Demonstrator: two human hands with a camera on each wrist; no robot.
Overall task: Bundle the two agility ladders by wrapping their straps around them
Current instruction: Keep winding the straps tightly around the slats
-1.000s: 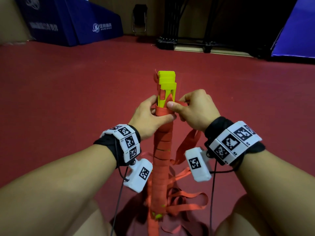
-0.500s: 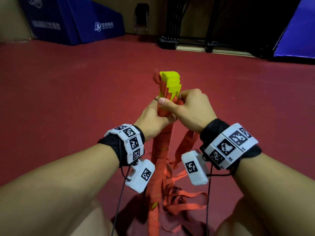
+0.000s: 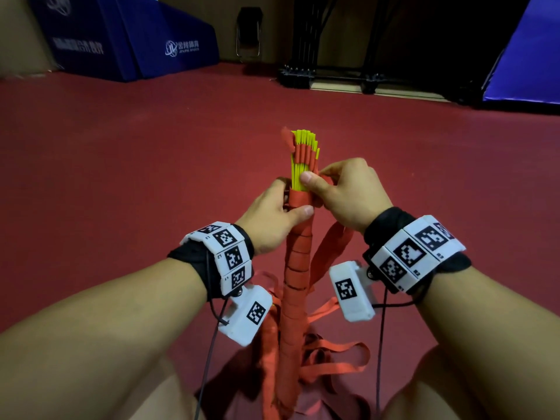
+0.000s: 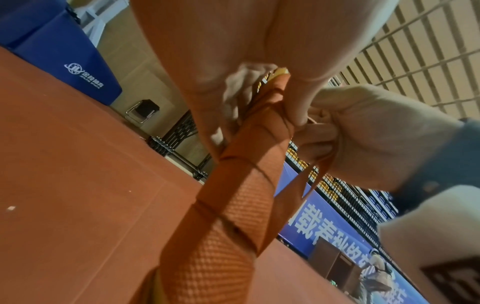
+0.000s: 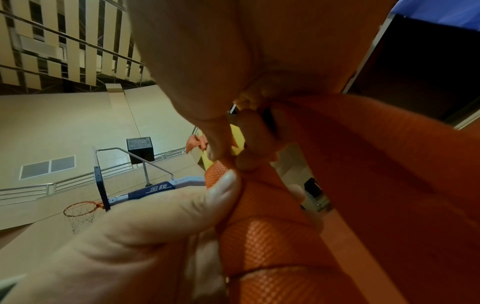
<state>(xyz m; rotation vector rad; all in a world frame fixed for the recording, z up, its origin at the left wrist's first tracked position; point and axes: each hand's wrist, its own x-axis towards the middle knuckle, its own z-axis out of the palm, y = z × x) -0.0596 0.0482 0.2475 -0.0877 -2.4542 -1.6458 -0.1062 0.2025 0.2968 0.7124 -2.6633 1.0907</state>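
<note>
Red strap (image 3: 298,268) already coils most of the way up the upright bundle of yellow rungs (image 3: 303,159) — only its top stands bare. Left hand (image 3: 272,219) grips the bundle just below that top; right hand (image 3: 348,192) pinches the strap beside it. Loose strap (image 3: 333,359) heaped at the bundle's foot — more wrapping left, I judge.

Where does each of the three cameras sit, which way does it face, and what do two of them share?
Head: worn on the head, facing forward and down; shows both forearms, left hand and right hand on the ladder bundle.
Left wrist: under the left wrist, facing up along the bundle; palm and fingers show.
Right wrist: under the right wrist, facing up at the orange strap; thumb and fingers show.
Shared: both wrist views show the other hand and the bundle's yellow rungs.
</note>
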